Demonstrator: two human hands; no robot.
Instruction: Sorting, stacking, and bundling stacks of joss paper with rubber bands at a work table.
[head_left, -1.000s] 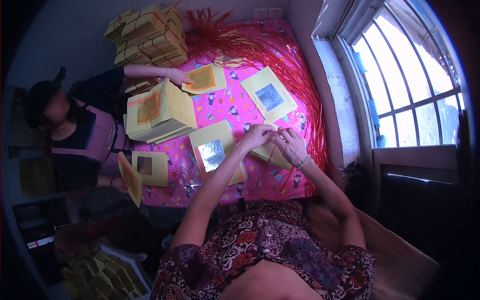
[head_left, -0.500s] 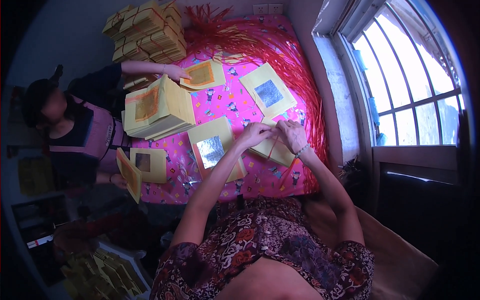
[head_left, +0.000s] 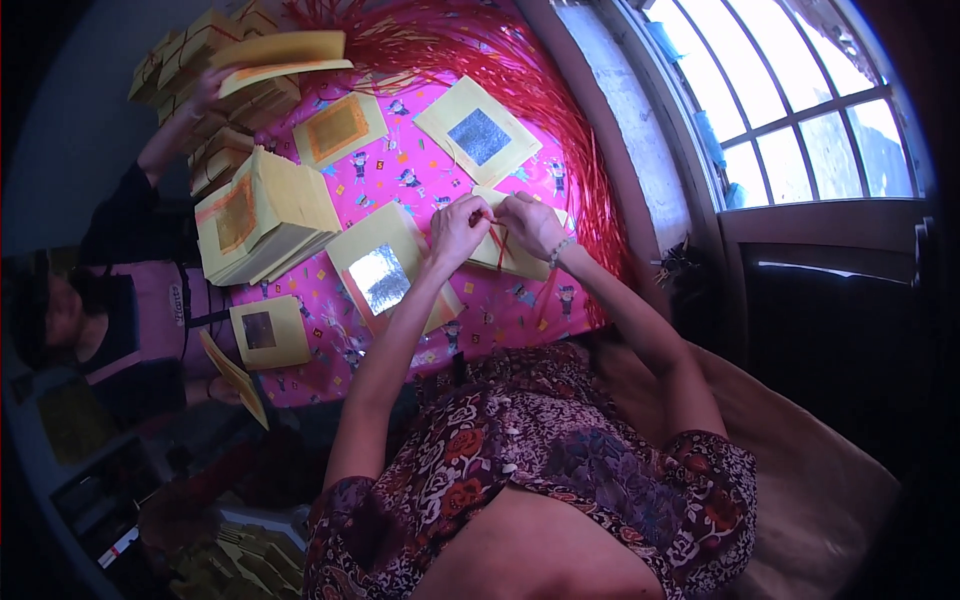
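Both hands meet over a small bundle of yellow paper [head_left: 515, 255] just above the centre of the frame: the left hand [head_left: 458, 228] and the right hand [head_left: 530, 222] each have fingertips pressed together on a thin red string [head_left: 496, 238] that crosses the bundle, which lies on the pink patterned cloth [head_left: 420, 180]. A bracelet [head_left: 560, 250] sits on the right wrist.

Just left of the left forearm lies a yellow sheet with a silver foil square [head_left: 385, 275], flat on the cloth. Lower left of that, another yellow sheet with a darker foil square [head_left: 265, 330] rests near the cloth's edge.

Farther left, a thick stack of yellow sheets with orange-gold squares [head_left: 262, 215] stands fanned at its lower edge. Above the hands, towards the top centre, lie a sheet with a silver square [head_left: 478, 135] and one with a gold square [head_left: 340, 128]. A heap of loose red strings [head_left: 470, 40] spreads along the top and right side of the cloth (some trail down beside the window wall).

At the far upper left, another person's hand [head_left: 205, 90] lifts a wad of yellow paper [head_left: 285, 52] over tied bundles [head_left: 215, 150]. A barred window [head_left: 790, 100] fills the upper right.
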